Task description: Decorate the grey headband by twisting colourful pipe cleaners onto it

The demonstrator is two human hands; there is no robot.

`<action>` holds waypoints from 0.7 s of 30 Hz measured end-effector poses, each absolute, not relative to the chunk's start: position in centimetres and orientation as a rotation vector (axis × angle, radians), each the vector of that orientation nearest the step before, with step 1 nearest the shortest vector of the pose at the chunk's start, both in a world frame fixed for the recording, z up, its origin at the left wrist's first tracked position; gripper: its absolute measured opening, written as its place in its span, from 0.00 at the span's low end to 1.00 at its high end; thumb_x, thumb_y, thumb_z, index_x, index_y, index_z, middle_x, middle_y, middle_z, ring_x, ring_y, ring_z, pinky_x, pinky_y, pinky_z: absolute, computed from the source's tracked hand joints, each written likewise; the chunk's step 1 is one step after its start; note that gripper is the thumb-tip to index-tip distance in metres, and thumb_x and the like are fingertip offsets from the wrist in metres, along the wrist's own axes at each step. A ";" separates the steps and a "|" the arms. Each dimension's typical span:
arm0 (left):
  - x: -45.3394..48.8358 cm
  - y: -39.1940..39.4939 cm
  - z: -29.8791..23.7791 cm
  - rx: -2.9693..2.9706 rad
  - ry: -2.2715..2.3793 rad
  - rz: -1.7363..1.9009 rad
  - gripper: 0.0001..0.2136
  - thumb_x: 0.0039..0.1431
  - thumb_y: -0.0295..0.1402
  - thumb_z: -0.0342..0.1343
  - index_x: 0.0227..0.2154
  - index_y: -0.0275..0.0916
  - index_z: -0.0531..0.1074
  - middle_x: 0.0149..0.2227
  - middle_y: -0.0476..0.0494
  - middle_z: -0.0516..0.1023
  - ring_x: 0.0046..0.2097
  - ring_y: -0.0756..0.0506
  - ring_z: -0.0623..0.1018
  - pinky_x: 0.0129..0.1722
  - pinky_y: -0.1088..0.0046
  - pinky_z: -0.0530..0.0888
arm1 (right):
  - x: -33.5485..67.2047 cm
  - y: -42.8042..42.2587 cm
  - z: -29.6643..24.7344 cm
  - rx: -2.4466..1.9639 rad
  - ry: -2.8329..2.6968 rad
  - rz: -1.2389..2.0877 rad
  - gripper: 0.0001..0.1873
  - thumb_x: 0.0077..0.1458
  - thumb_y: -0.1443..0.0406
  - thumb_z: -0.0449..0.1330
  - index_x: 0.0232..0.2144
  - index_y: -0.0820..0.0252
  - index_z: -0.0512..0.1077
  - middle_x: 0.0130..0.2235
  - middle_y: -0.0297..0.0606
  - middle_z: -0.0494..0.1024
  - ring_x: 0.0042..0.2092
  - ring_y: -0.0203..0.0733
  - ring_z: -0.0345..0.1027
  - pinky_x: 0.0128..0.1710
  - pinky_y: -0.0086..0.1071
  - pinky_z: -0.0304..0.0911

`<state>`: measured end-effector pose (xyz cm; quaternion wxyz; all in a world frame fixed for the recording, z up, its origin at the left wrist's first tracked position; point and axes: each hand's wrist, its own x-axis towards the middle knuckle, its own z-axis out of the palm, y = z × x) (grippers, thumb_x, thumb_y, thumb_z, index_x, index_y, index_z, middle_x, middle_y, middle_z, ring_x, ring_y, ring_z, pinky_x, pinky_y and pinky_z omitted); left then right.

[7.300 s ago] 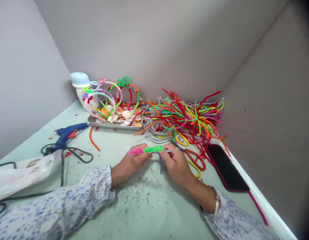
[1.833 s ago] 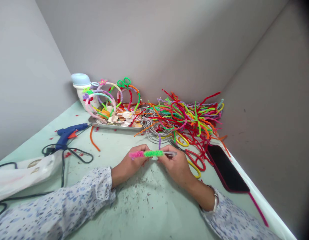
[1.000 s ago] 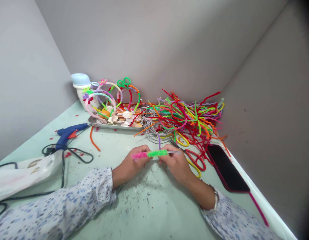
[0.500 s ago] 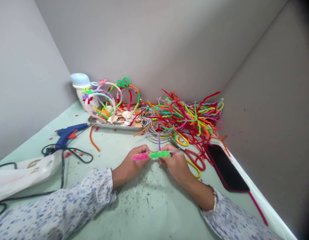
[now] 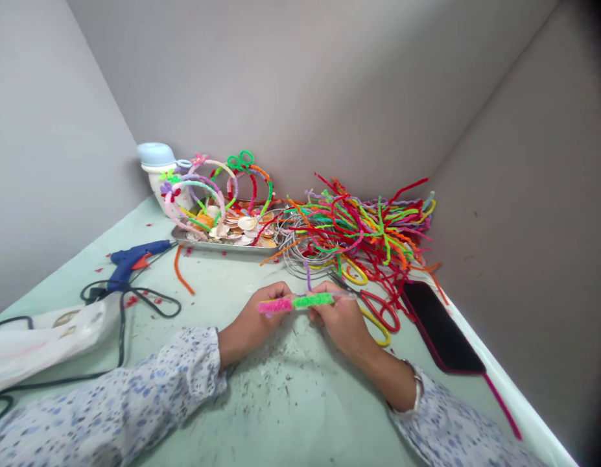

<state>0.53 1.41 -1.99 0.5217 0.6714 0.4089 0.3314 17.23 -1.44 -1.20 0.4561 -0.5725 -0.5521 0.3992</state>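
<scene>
The left hand (image 5: 255, 326) and right hand (image 5: 341, 322) both grip a pink-and-green pipe-cleaner-wrapped stick (image 5: 295, 303) above the table (image 5: 290, 402), now further right than earlier, a purple strand (image 5: 308, 277) rising behind it. Beyond, a metal tray (image 5: 217, 248) holds seashells (image 5: 246, 223).

The left hand (image 5: 254, 327) and right hand (image 5: 341, 321) pinch a pink-and-green pipe-cleaner-wrapped rod (image 5: 300, 302) between them above the bench (image 5: 300, 408). Red-handled scissors (image 5: 380, 311) lie just beside the right hand at 2 o'clock; a blue glue gun (image 5: 129, 261) lies well off at 10 o'clock.
</scene>
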 end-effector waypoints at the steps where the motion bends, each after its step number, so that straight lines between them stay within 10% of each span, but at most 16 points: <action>1: 0.6 1.4 -1.9 1.616 0.973 0.796 0.11 0.55 0.38 0.52 0.23 0.37 0.63 0.19 0.55 0.62 0.23 0.52 0.60 0.22 0.77 0.56 | 17.2 -1.4 -1.1 -1.426 -1.357 0.984 0.08 0.51 0.63 0.56 0.23 0.59 0.67 0.17 0.28 0.67 0.21 0.36 0.60 0.23 0.28 0.55; 21: 1.1 1.5 -0.9 1.284 1.004 0.805 0.09 0.54 0.33 0.51 0.21 0.36 0.66 0.18 0.54 0.62 0.20 0.55 0.61 0.18 0.79 0.56 | 17.8 -0.9 -3.0 -1.165 -1.470 0.863 0.07 0.52 0.65 0.60 0.36 0.56 0.67 0.32 0.33 0.71 0.32 0.37 0.67 0.32 0.30 0.64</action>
